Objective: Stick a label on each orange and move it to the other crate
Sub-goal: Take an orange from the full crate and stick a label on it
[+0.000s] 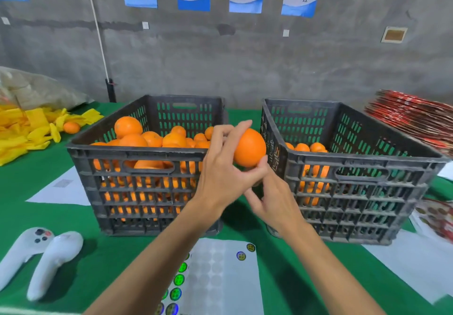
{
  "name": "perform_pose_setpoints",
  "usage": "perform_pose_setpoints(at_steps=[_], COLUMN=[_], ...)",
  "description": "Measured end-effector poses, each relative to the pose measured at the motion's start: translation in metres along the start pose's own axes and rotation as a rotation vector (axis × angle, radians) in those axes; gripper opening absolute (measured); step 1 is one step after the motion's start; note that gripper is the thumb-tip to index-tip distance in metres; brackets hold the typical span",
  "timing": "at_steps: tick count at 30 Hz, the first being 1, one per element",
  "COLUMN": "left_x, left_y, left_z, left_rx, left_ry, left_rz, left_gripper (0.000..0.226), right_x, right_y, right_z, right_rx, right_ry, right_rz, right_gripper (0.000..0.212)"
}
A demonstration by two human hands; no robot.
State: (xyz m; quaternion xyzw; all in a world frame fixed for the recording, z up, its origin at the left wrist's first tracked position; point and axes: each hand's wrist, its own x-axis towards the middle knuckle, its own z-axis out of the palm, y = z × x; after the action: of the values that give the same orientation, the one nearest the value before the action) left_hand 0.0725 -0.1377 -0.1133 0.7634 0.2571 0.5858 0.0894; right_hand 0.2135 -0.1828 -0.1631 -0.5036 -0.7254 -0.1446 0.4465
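The left hand (221, 167) has its grip curled round a round, smooth orange (249, 147), thumb below and fingers over the top, holding it in the gap between the two crates. The right hand (274, 199) sits just beneath with fingers loosely bent; whether it pinches anything I cannot tell. The black slatted plastic crate on the left (137, 153) is heaped with oranges; the matching right crate (367, 157) holds fewer. A white sticker sheet (220, 278) lies on the green-covered bench (61, 216).
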Motion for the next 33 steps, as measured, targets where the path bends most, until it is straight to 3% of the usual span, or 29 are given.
perform_pose_setpoints(at_steps=[4,8,13,17,19,23,33], left_x=[-0.051,-0.106,-0.155,-0.165,-0.165,-0.167,-0.166], left_y=[-0.007,-0.019,-0.049,-0.059,-0.060,-0.061,-0.059], left_z=[0.016,0.030,0.046,0.053,0.054,0.053,0.053], left_rx=[-0.087,-0.212,-0.259,-0.261,-0.285,-0.280,-0.274], left_ry=[-0.069,-0.208,-0.257,-0.303,-0.286,-0.281,-0.290], left_rz=[-0.098,-0.522,-0.803,-0.861,-0.890,-0.897,-0.903], left_gripper=[0.075,0.074,0.073,0.087,0.088,0.069,0.070], right_x=[-0.037,-0.083,-0.117,-0.126,-0.129,-0.128,-0.123], right_y=[0.010,0.029,0.044,0.050,0.050,0.051,0.049], right_z=[0.006,0.018,0.026,0.026,0.026,0.030,0.032], right_rx=[0.060,0.078,0.124,0.148,0.156,0.154,0.050], right_ry=[-0.086,-0.313,-0.588,-0.683,-0.687,-0.654,-0.649], right_rz=[0.150,0.274,0.261,0.322,0.309,0.324,0.245], right_gripper=[0.033,0.013,0.023,0.053,0.056,0.048,0.031])
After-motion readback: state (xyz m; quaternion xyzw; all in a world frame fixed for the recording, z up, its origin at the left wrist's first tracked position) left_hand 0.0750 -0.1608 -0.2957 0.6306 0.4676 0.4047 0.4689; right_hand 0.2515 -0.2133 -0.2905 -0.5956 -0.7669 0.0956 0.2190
